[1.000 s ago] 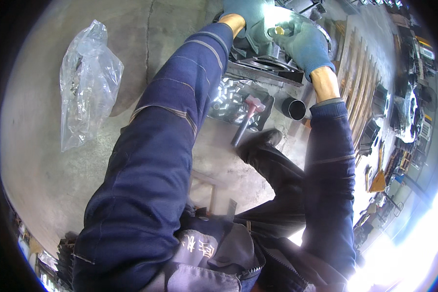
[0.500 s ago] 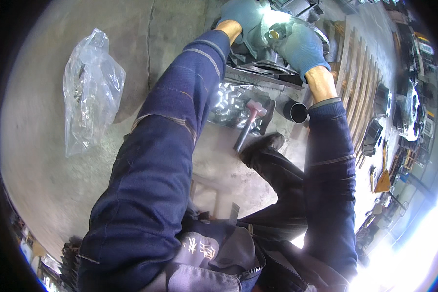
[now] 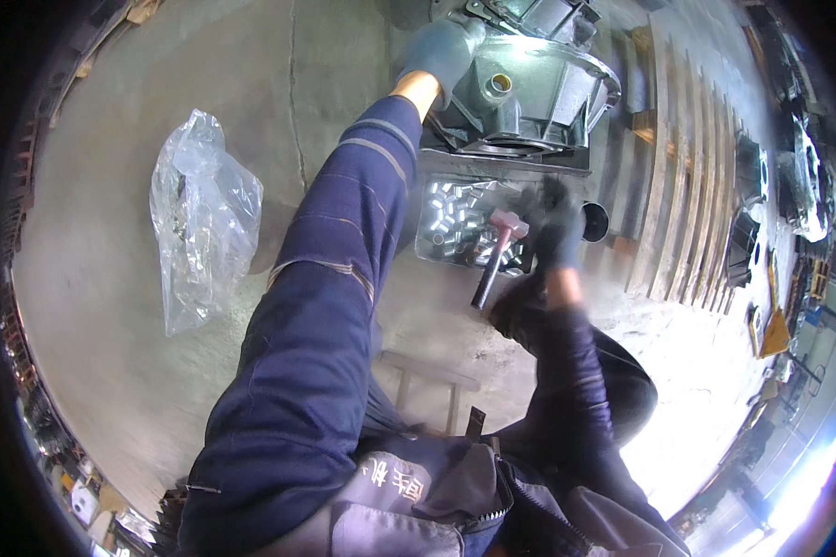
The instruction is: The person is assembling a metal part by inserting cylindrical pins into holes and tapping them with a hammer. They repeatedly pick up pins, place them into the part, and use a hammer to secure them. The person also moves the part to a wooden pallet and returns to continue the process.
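A large dark grey metal casting with ribs, a flange and a short round pipe stub stands at the top of the view. My gloved left hand grips its left edge, the fingertips partly out of sight. My gloved right hand is smeared by motion, so its fingers cannot be made out. It is over the right side of a shallow tray of short silvery metal sleeves. Beside that hand, a hammer with a reddish head and dark handle lies across the tray's front edge.
A black cylindrical cup stands right of the tray. Wooden pallet slats run along the right, with dark metal parts beyond. A clear plastic bag lies on the floor at left. My bent leg is below the tray.
My right hand has left the casting and come down toward me, to the tray's right side. My left hand stays at the casting's left edge. The whole view has shifted a little.
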`<state>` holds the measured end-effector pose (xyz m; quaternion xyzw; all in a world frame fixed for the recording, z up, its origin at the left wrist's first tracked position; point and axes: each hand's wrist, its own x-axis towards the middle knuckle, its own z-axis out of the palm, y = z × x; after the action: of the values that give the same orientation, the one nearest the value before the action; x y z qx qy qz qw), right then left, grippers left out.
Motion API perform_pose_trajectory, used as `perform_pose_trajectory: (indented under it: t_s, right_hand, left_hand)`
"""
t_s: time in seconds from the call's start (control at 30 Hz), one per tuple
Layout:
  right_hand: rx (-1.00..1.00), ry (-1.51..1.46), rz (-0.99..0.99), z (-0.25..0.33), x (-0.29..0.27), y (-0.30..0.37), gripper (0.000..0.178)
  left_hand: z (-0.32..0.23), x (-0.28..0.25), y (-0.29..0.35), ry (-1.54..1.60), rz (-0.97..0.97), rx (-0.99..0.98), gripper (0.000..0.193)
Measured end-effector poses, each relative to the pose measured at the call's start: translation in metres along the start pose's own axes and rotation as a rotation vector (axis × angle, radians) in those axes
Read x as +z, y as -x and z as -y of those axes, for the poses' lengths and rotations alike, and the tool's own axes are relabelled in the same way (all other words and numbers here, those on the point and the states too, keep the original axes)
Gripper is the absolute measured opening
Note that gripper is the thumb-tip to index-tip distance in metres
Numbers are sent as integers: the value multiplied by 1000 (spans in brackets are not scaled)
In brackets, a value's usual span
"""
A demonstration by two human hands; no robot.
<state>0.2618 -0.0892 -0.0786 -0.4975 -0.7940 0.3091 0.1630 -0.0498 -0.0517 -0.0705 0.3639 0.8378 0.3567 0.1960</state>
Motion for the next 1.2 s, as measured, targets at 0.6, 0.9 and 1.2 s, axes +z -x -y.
perform_pose_trajectory:
  t_s: [0.6, 0.9, 1.2]
  right_hand:
    - [810, -1078, 332, -158, 108, 132, 18]
    - [590, -923, 129, -31, -19, 136, 32]
    - [-94, -379, -129, 92, -94, 62, 32]
  left_hand:
    - [-4, 0, 1, -76, -94, -14, 72]
    - [-3, 0, 2, -35, -93, 48, 72]
    - [-4, -3, 3, 28, -63, 48, 71]
